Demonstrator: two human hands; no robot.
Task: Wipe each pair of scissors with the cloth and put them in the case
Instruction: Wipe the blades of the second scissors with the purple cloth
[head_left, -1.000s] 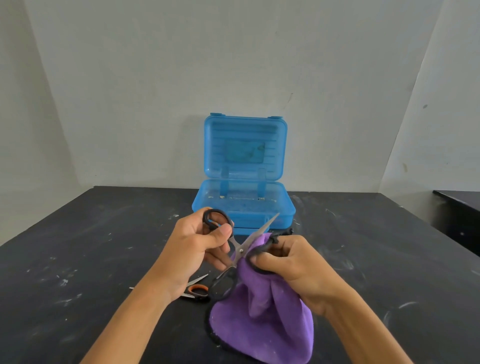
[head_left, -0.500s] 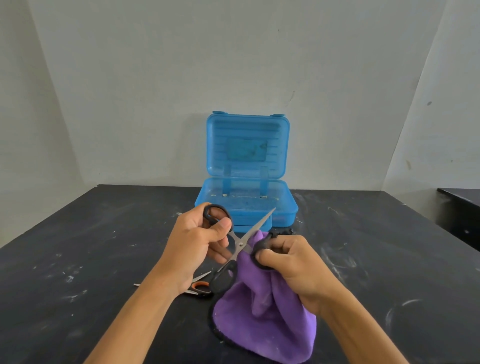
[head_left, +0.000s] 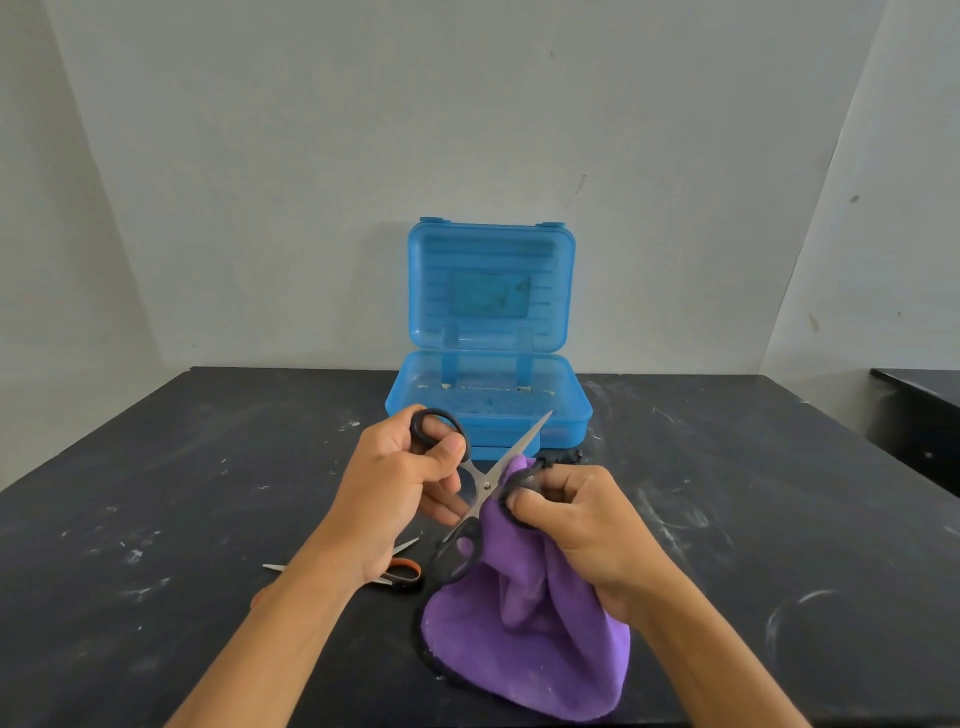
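My left hand grips the upper ring of the black-handled scissors, which are spread open above the table. One bare blade points up and right toward the blue case. My right hand pinches the purple cloth around the other blade, which is hidden inside the cloth. The cloth's lower part hangs onto the table. The case stands open behind my hands, with its lid upright. Orange-handled scissors lie on the table, partly under my left wrist.
The black table is scuffed with white marks and reaches back to a pale wall. A small dark object lies just in front of the case, mostly hidden by the cloth. Another dark surface stands at the far right.
Both hands keep the same grips. The scissors and cloth have shifted only slightly, and the view has drifted a little.
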